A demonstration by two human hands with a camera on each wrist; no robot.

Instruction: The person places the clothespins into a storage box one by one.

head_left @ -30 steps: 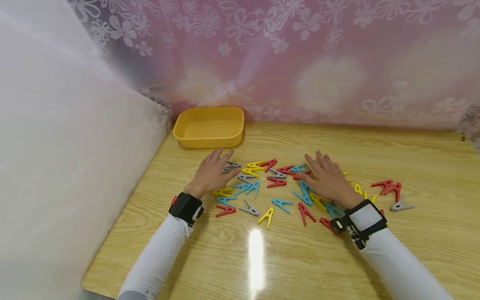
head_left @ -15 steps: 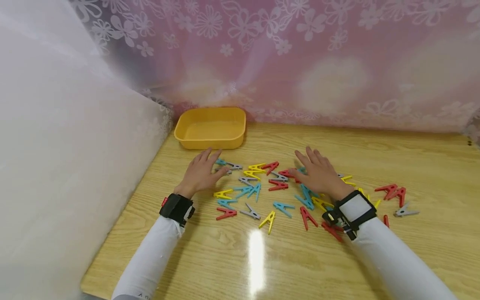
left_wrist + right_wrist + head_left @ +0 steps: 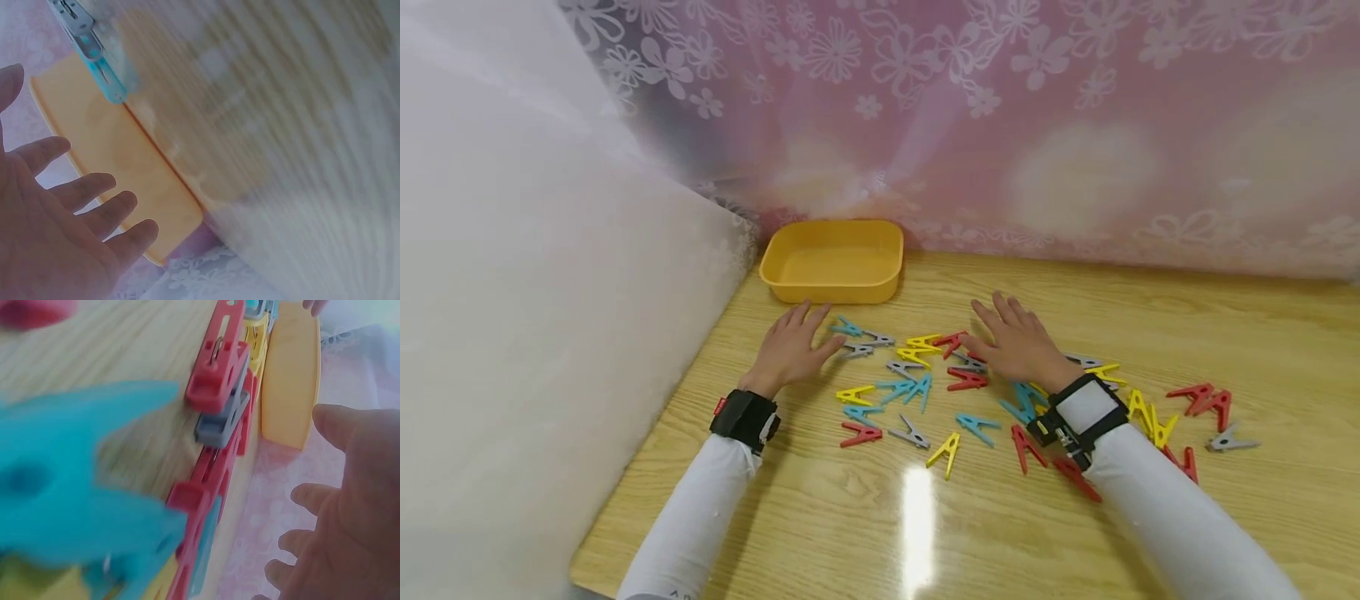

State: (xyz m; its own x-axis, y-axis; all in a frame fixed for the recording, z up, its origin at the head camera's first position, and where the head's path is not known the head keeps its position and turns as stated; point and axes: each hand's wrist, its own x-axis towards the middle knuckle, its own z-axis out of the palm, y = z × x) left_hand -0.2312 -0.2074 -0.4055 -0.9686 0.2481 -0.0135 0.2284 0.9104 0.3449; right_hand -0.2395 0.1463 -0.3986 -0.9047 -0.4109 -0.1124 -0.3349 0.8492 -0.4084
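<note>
Clothespins (image 3: 970, 422) scattered, room in front between forearms (image 3: 688, 521); hands (image 3: 1022, 348) spread; basin (image 3: 831, 295) near table back edge (image 3: 1037, 268).

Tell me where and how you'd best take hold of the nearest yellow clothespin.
I'd pinch the yellow clothespin across its two spread legs, probably coming in from the near side: it lies with those legs apart and pointing that way, and nothing touches it or stands in front of it.

pink flwr bkdrp (image 3: 955, 158) | wht sheet (image 3: 550, 275) L, poss. cloth | wood tbl (image 3: 827, 525) | glare (image 3: 918, 529)
</note>
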